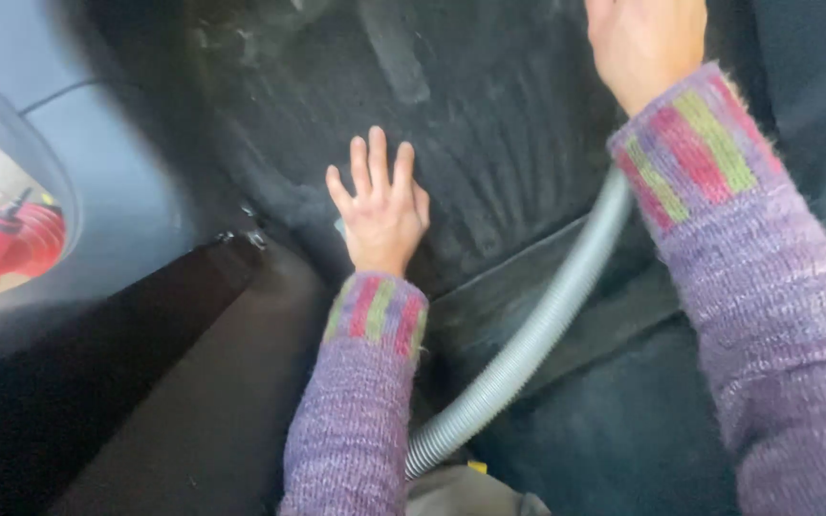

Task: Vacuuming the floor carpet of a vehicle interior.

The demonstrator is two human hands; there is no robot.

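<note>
Single head-worn view, looking steeply down into car footwell, close range. Left hand (381,212) mid-frame on dark carpet (489,105); right hand (644,43) cut off at top edge. Grey hose (528,334) runs diagonally through centre.

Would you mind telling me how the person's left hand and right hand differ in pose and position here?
The left hand lies flat, fingers spread, on the dark floor mat; the right hand is raised near the top edge and only partly in view. The left hand shows all its fingers, while the right hand's fingers are cut off. The grey ribbed hose runs beneath the right forearm, apart from the left hand. Both wear purple knitted sleeves with striped cuffs.
</note>
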